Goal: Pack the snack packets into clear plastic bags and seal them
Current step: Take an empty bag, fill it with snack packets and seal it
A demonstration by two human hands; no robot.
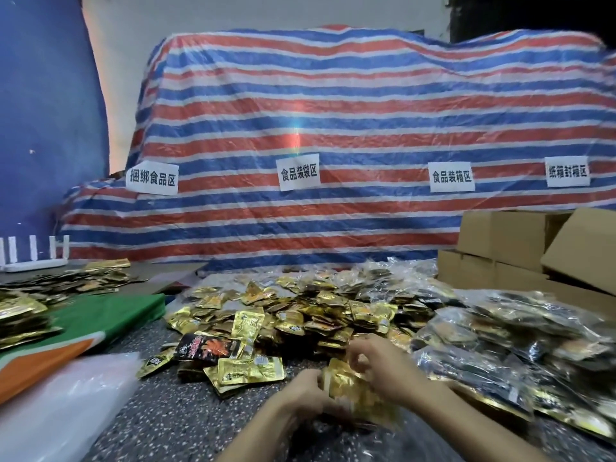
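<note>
A big heap of gold snack packets (300,315) covers the middle of the speckled table (173,415). One black and red packet (208,348) lies on its near left side. My left hand (305,391) grips the left edge of a stack of gold packets (353,391) low in the middle. My right hand (383,361) holds the same stack from the top right, fingers curled over it. The stack is blurred. A thin clear plastic bag (396,431) seems to lie around its lower part. Filled clear bags (520,348) of packets are piled at the right.
A stack of empty clear bags (70,405) lies at the near left, beside green and orange sheets (110,315). More gold packets (23,315) sit at the far left. Cardboard boxes (520,248) stand at the back right. A striped tarp (333,145) with paper labels rises behind.
</note>
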